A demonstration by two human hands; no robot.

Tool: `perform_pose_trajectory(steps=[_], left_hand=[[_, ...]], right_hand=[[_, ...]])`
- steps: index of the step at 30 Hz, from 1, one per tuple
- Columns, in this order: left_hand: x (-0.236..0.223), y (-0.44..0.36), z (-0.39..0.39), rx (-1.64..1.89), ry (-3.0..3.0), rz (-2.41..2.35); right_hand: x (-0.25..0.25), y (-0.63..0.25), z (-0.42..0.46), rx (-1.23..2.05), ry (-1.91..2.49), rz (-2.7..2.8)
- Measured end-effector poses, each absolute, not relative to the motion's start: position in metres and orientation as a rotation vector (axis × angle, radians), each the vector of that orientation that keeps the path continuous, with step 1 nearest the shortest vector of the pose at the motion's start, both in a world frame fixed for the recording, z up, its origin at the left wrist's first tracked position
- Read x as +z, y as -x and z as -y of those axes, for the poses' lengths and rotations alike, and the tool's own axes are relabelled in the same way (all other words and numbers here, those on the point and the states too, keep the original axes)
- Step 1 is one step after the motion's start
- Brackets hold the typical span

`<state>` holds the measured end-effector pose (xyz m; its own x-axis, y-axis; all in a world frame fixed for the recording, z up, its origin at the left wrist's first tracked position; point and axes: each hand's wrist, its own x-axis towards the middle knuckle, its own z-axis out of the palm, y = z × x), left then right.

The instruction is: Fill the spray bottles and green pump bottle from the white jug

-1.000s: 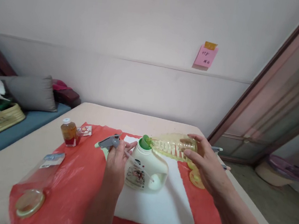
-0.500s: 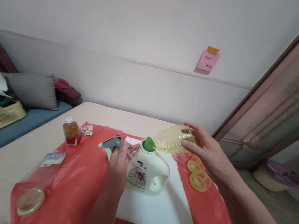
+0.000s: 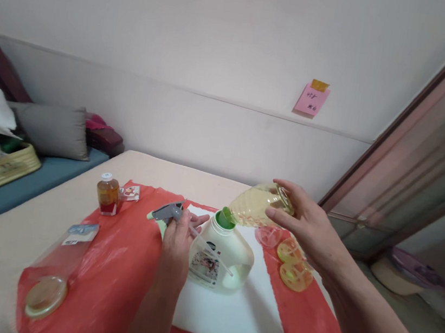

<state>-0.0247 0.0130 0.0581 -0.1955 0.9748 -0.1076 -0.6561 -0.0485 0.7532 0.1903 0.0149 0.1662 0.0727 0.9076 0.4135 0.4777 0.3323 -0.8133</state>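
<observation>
My right hand [image 3: 313, 227] is closed around a clear yellow bottle [image 3: 256, 206], tipped on its side with its narrow end at the green spout [image 3: 224, 218] in a jug's neck. Whether liquid is flowing cannot be made out. The pale, labelled jug [image 3: 238, 248] stands upright on a white sheet [image 3: 234, 324]. In my left hand [image 3: 177, 242] is a grey spray trigger head [image 3: 168, 212], its thin dip tube slanting down across the front of the jug. The fingertips of that hand are close to the jug's neck.
Left, a bottle of amber liquid [image 3: 107, 195], a small packet [image 3: 130, 192], a clear package [image 3: 67, 252] and a round lid [image 3: 46, 296] lie around the red cloth [image 3: 117, 283]. Yellow plastic pieces [image 3: 295, 269] lie right. A pink note [image 3: 312, 99] hangs on the wall.
The yellow bottle is tilted a little further, with its base raised, and its narrow end still meets the green spout. My left hand keeps the trigger head in nearly the same place.
</observation>
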Motion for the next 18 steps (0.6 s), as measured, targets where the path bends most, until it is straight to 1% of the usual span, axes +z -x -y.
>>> perform_pose_trajectory(steps=[6,18], left_hand=[[0.057,0.026,-0.014,1.636,-0.526,-0.826],[0.055,0.028,-0.015,1.638,-0.531,-0.834]], right_hand=[[0.172,-0.185,-0.011,0.519,1.323,1.622],[0.160,-0.187,-0.002,0.565,1.237,1.543]])
